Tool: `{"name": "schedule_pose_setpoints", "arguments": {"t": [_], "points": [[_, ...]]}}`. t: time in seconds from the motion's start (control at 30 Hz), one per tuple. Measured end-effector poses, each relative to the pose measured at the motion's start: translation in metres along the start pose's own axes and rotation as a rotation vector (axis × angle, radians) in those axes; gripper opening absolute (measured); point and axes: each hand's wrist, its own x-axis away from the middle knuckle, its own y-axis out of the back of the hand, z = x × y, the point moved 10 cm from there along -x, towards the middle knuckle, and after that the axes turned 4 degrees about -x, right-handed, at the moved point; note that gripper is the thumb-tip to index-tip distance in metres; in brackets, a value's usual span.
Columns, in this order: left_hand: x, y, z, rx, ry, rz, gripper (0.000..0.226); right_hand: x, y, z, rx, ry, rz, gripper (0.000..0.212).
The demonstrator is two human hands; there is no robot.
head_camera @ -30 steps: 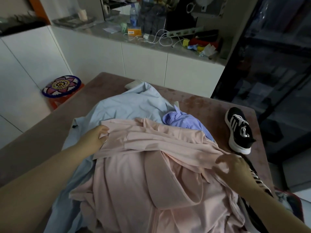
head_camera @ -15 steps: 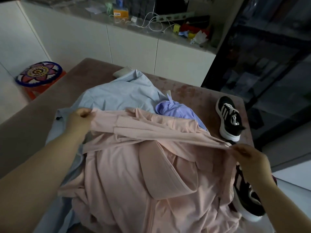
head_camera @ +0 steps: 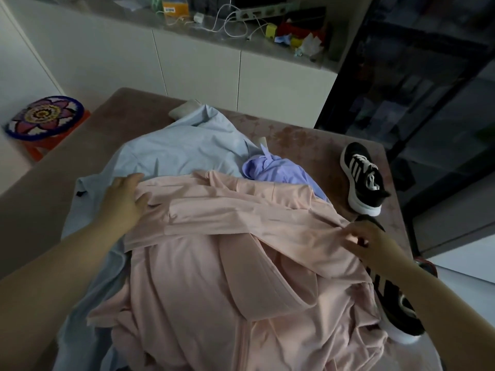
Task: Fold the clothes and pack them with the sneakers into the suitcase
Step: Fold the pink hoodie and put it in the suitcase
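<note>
Pinching the right end of the pink garment (head_camera: 227,236) on the table (head_camera: 53,188), the right hand (head_camera: 367,242) is opposite the left hand (head_camera: 122,202), which lies on the other end with a grip I cannot tell, so I judge the folding barely started, with the blue shirt (head_camera: 174,153), the purple top (head_camera: 278,172) and the sneakers (head_camera: 364,178) not packed.

Centre left, the left hand (head_camera: 122,206) presses flat on the pink garment (head_camera: 214,263); centre right, the right hand (head_camera: 368,243) pinches its folded edge. Underneath lies a blue garment (head_camera: 174,153), a lilac garment (head_camera: 276,172) peeks out above, far sneaker (head_camera: 364,178) right, near sneaker (head_camera: 399,314) lower right.
</note>
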Motion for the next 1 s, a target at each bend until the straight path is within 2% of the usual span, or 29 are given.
{"name": "schedule_pose_setpoints", "arguments": {"t": [0.03,0.1,0.2,0.27,0.3,0.37,0.4,0.47,0.53,0.6,0.7,0.77,0.83,0.87,0.9,0.97,1.0], "points": [[-0.003,0.0,-0.016,0.007,-0.058,0.014,0.048,-0.012,0.003,-0.001,-0.009,-0.013,-0.04,0.017],[-0.008,-0.007,-0.044,0.035,-0.148,0.111,0.058,-0.034,0.0,-0.009,0.055,-0.073,-0.036,0.043],[-0.009,-0.03,-0.073,0.011,-0.196,0.31,0.078,-0.056,-0.017,-0.016,0.105,-0.172,0.063,0.083],[-0.015,-0.045,-0.082,-0.03,-0.233,0.412,0.09,-0.065,-0.029,-0.02,0.136,-0.228,0.134,0.094],[-0.018,-0.052,-0.085,-0.071,-0.25,0.458,0.092,-0.067,-0.032,-0.02,0.176,-0.236,0.164,0.088],[-0.023,-0.065,-0.084,-0.175,-0.273,0.554,0.085,-0.071,-0.036,-0.016,0.218,-0.186,0.238,0.045],[-0.024,-0.07,-0.084,-0.226,-0.277,0.595,0.078,-0.069,-0.038,-0.011,0.217,-0.153,0.28,0.033],[-0.025,-0.075,-0.087,-0.328,-0.299,0.652,0.055,-0.068,-0.035,-0.01,0.166,-0.14,0.333,0.042],[-0.025,-0.073,-0.093,-0.366,-0.327,0.687,0.037,-0.068,-0.017,-0.001,0.165,-0.114,0.294,0.037],[-0.029,-0.062,-0.104,-0.369,-0.344,0.66,0.037,-0.069,0.004,0.009,0.177,-0.086,0.274,0.029],[-0.046,-0.025,-0.137,-0.388,-0.392,0.445,0.042,-0.073,0.04,0.02,0.195,-0.109,0.235,0.019],[-0.058,-0.003,-0.157,-0.327,-0.395,0.28,0.038,-0.085,0.064,0.024,0.23,-0.105,0.096,0.019],[-0.067,0.007,-0.173,-0.246,-0.407,0.138,0.027,-0.093,0.082,0.025,0.221,-0.119,-0.114,0.026],[-0.069,0.006,-0.176,-0.218,-0.399,0.096,0.018,-0.094,0.085,0.023,0.207,-0.134,-0.198,0.03],[-0.07,0.002,-0.177,-0.204,-0.384,0.083,0.02,-0.093,0.081,0.022,0.199,-0.139,-0.248,0.035],[-0.059,-0.013,-0.172,-0.151,-0.353,0.133,0.052,-0.08,0.062,0.03,0.166,-0.075,-0.278,0.048],[-0.046,-0.017,-0.17,-0.091,-0.377,0.142,0.061,-0.066,0.052,0.038,0.129,-0.018,-0.286,0.05]]}}
